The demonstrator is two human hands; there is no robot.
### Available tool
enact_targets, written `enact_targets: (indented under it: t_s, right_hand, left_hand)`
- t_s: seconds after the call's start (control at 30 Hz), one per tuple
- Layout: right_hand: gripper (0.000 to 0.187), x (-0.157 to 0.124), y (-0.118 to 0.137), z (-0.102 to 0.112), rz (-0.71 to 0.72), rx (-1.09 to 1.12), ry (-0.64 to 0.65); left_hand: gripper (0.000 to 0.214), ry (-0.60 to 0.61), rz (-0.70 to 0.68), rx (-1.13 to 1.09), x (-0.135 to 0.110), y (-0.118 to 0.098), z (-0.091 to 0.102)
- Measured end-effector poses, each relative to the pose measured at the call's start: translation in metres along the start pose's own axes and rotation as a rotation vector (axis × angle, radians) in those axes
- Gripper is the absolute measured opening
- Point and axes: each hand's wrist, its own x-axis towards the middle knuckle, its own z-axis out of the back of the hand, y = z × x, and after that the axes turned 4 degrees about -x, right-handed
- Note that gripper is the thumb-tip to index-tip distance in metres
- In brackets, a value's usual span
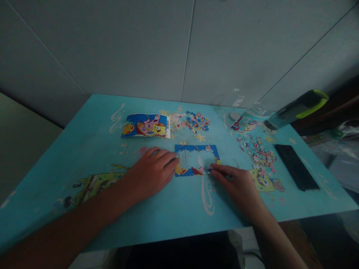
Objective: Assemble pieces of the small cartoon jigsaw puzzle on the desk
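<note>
A jigsaw puzzle border lies on the turquoise table, its blue edge joined into a rectangle with a gap at the lower right. My left hand rests flat at the border's left side, fingers stretched out and fingertips touching it. At the gap, my right hand pinches a small puzzle piece between thumb and forefinger. The fingers partly hide that piece. Behind my left hand lies a picture sheet showing the cartoon scene in blue, pink and yellow.
Loose puzzle pieces form one pile behind the border and another pile at right. A dark phone-like slab lies near the right edge. A clear labelled container and a dark bottle with a green strap are at the back right.
</note>
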Motion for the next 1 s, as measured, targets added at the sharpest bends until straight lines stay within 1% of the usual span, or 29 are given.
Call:
enact_targets:
  t_s: [0.2, 0.43, 0.57, 0.73, 1.0]
  right_hand:
    - [0.021, -0.0008, 0.0027, -0.0028, 0.058, -0.081, 0.039]
    - [0.02, -0.0016, 0.0024, -0.0019, 0.121, -0.076, 0.052]
    - [0.019, -0.0013, 0.0014, -0.0033, 0.131, -0.053, 0.036]
    - [0.02, -0.0008, 0.0005, -0.0041, 0.149, -0.047, 0.046]
    - [0.021, -0.0011, -0.0025, -0.0086, 0.142, -0.156, 0.045]
  left_hand:
    - [0.023, -0.007, 0.0, -0.011, -0.0005, 0.0004, 0.0001]
    - [0.024, -0.006, 0.005, -0.007, 0.0003, 0.0001, -0.0009]
    - [0.023, 0.003, -0.002, 0.011, -0.0005, -0.0001, -0.0009]
    - [0.023, 0.01, -0.001, 0.015, -0.0014, -0.0002, 0.0008]
    - [0.023, -0.004, -0.01, 0.016, 0.0003, 0.0004, -0.0003]
